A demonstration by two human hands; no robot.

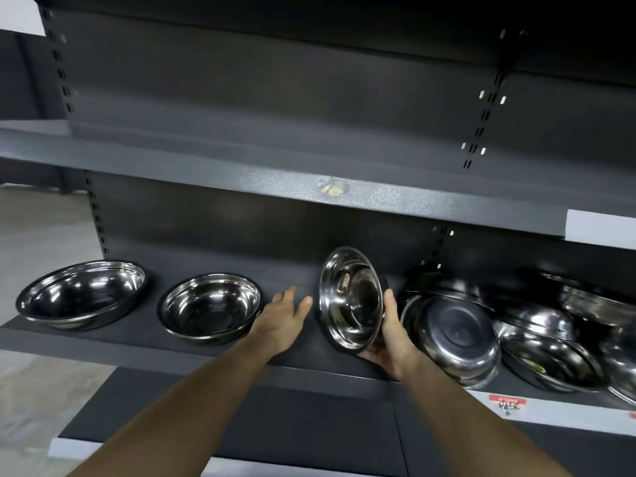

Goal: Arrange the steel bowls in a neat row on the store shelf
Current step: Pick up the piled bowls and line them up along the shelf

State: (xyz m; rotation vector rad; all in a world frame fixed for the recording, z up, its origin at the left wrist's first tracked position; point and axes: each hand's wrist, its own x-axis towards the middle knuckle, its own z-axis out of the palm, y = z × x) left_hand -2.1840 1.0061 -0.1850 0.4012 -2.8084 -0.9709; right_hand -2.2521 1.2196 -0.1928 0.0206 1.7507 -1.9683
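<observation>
Two steel bowls stand upright on the dark shelf (113, 333): one at the far left (82, 297), another (210, 308) to its right. My right hand (390, 333) grips a third steel bowl (351, 297) by its lower rim, tipped on edge with its inside facing left, just above the shelf. My left hand (284, 320) hovers flat and open between the second bowl and the held one, holding nothing. To the right lies a jumbled pile of steel bowls (530, 335), some upside down, some leaning on each other.
An upper shelf (206, 166) overhangs the bowls, with a white label strip (599, 228) at its right end. A lower shelf (275, 425) juts out below. A red price tag (507, 402) sits on the shelf's front edge. Pale floor shows at the left.
</observation>
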